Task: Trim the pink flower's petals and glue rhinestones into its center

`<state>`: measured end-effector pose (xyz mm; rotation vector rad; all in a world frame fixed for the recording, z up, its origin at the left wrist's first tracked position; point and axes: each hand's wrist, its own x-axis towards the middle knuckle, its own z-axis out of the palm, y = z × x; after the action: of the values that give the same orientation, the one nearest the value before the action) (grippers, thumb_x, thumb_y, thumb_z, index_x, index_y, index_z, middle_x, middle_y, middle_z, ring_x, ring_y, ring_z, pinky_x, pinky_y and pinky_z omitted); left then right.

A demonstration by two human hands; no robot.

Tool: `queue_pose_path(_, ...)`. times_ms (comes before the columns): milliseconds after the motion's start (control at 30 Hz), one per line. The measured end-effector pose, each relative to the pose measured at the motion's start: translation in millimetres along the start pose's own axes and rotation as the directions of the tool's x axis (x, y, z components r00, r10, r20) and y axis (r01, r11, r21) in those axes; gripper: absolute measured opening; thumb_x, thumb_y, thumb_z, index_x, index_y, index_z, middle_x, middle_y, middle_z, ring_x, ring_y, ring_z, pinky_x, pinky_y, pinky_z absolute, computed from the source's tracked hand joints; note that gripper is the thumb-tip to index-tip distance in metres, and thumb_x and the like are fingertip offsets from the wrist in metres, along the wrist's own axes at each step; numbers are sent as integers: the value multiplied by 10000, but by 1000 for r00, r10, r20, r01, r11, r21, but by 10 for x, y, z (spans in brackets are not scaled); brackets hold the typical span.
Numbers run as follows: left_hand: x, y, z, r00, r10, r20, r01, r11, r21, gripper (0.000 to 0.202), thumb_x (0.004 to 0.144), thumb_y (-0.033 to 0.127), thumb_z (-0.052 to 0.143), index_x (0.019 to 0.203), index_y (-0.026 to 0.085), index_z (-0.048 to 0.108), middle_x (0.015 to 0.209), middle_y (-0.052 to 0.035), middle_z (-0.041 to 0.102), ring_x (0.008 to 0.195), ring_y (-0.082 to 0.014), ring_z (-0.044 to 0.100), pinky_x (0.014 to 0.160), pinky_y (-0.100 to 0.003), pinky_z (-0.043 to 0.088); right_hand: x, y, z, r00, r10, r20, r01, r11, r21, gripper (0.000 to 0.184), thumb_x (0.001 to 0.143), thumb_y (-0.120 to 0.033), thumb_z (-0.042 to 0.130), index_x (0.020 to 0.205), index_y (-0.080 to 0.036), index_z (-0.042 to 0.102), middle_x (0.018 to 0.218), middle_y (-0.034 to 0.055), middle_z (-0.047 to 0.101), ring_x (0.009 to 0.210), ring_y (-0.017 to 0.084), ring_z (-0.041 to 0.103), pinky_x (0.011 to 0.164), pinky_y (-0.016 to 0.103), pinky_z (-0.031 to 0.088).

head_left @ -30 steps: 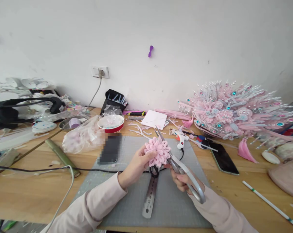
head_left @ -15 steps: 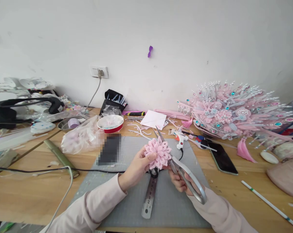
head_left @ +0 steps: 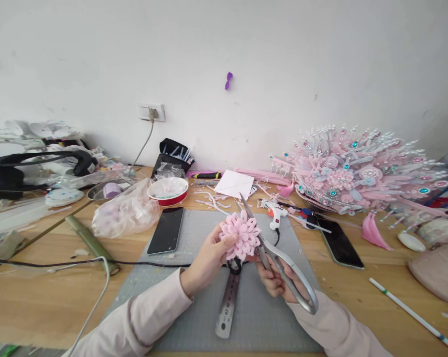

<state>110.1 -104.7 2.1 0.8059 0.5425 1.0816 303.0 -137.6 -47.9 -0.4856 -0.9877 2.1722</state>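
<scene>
My left hand (head_left: 208,259) pinches a pink felt flower (head_left: 241,236) and holds it up above the grey cutting mat (head_left: 194,302). My right hand (head_left: 275,277) grips large silver scissors (head_left: 283,271). Their blades point up and away, passing just behind the flower's right edge. A steel ruler (head_left: 227,308) lies on the mat below the flower.
A phone (head_left: 167,230) lies on the mat's left, another phone (head_left: 340,245) to the right. A white glue gun (head_left: 275,214), a red-rimmed bowl (head_left: 168,190), a plastic bag (head_left: 125,210) and a large pink beaded headdress (head_left: 361,168) stand behind. A black cable (head_left: 53,261) crosses the wooden table.
The flower and scissors stay together, almost unmoved; the scissors' blades have closed slightly at the flower's edge. The view has shifted a little.
</scene>
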Motion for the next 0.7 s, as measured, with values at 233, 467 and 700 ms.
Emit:
queue_pose_path(233, 2, -10, -19, 1000, 8, -5, -8, 1000, 19, 298, 686, 262, 698, 965, 180, 636, 862, -45, 691, 684, -134, 615, 658, -228, 459, 8, -14, -27, 1000, 3, -14, -3, 1000, -1, 614, 545, -549, 731, 1030, -193, 607, 632, -79, 335, 423, 11, 133, 335, 142, 71)
queue_pose_path(467, -1, 130, -24, 998, 10, -54, -8, 999, 40, 365, 651, 315, 712, 973, 172, 617, 964, -74, 689, 820, -186, 646, 710, -265, 488, 18, -63, -18, 999, 34, 9, -34, 999, -24, 594, 534, -497, 764, 1029, -199, 626, 589, -89, 340, 390, 1, 145, 320, 135, 69)
queue_pose_path(700, 1, 141, -38, 1000, 3, -18, -2, 998, 70, 387, 635, 328, 716, 974, 162, 630, 976, -93, 689, 850, -211, 648, 746, -293, 492, 23, -58, -1, 1000, 2, -31, -4, 996, -89, 606, 521, -458, 784, 1053, -222, 614, 576, -100, 343, 381, -11, 150, 312, 124, 87)
